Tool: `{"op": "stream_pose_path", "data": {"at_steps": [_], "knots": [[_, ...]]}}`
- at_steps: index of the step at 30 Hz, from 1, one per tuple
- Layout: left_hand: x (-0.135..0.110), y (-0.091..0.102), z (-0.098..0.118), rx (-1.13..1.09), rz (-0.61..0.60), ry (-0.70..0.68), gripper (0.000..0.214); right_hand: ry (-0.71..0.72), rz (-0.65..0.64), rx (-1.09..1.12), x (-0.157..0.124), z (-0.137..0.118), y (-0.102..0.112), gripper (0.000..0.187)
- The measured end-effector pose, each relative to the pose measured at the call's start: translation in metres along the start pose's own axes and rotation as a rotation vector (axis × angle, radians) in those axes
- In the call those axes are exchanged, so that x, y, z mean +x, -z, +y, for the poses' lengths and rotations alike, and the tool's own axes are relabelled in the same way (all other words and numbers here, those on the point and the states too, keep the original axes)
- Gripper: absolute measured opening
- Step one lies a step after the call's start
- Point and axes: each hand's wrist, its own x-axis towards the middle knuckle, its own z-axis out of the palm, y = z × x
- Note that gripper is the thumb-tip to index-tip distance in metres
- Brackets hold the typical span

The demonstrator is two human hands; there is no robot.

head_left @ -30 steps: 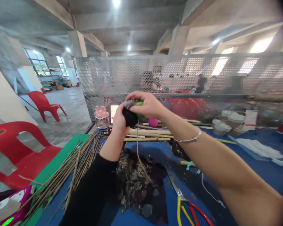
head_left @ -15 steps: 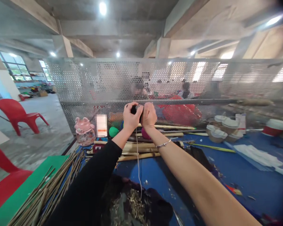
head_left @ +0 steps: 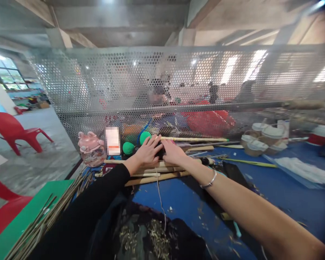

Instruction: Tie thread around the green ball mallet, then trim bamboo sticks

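Hands (head_left: pixel 147 152) lower now, near blue table (head_left: pixel 287 196)

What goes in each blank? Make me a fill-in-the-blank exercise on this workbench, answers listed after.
1. The left hand comes out of a ___ sleeve.
2. A thin string hangs from between it and the right hand, which has a bracelet at the wrist, over the ___ tabletop.
3. The plastic chair on the floor is ___.

Missing words: black; blue; red.
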Motion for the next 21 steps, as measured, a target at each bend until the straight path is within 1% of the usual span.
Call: {"op": "stream_pose_path", "data": {"at_steps": [2, 3, 5, 6, 7, 9, 11, 13, 17, 19, 21], "knots": [[-0.008, 0.006, -0.003, 0.011, -0.022, 0.016, 0.07, 0.009, 0.034, -0.015, -0.009, -0.003, -0.001, 0.051], [-0.012, 0.006, -0.004, 0.009, -0.012, 0.066, 0.067, 0.007, 0.06, -0.022, -0.011, -0.003, -0.001, 0.052], [-0.019, 0.002, -0.005, -0.013, 0.019, 0.212, 0.052, 0.018, 0.095, -0.055, -0.013, -0.001, -0.004, 0.053], [-0.021, -0.001, -0.004, -0.032, 0.023, 0.264, 0.043, 0.036, 0.092, -0.076, -0.012, 0.001, -0.005, 0.053], [-0.022, -0.004, -0.003, -0.056, 0.013, 0.28, 0.034, 0.057, 0.074, -0.097, -0.01, 0.002, -0.007, 0.049], [-0.019, -0.008, -0.002, -0.102, -0.035, 0.211, 0.018, 0.079, 0.007, -0.127, -0.006, 0.006, -0.011, 0.036], [-0.013, -0.01, -0.001, -0.133, -0.067, 0.137, 0.01, 0.044, -0.036, -0.15, -0.003, 0.006, -0.018, 0.026], [-0.008, -0.01, -0.001, -0.149, -0.07, 0.129, 0.014, -0.012, -0.046, -0.185, -0.001, 0.003, -0.025, 0.024], [-0.001, -0.01, 0.003, -0.128, -0.046, 0.187, 0.019, -0.076, -0.067, -0.26, 0.002, -0.01, -0.034, 0.016], [0.002, -0.011, 0.005, -0.122, -0.033, 0.203, 0.02, -0.083, -0.099, -0.288, 0.005, -0.016, -0.032, 0.02], [0.003, -0.009, 0.005, -0.14, -0.036, 0.195, 0.02, -0.078, -0.156, -0.3, 0.009, -0.019, -0.023, 0.019]]}}
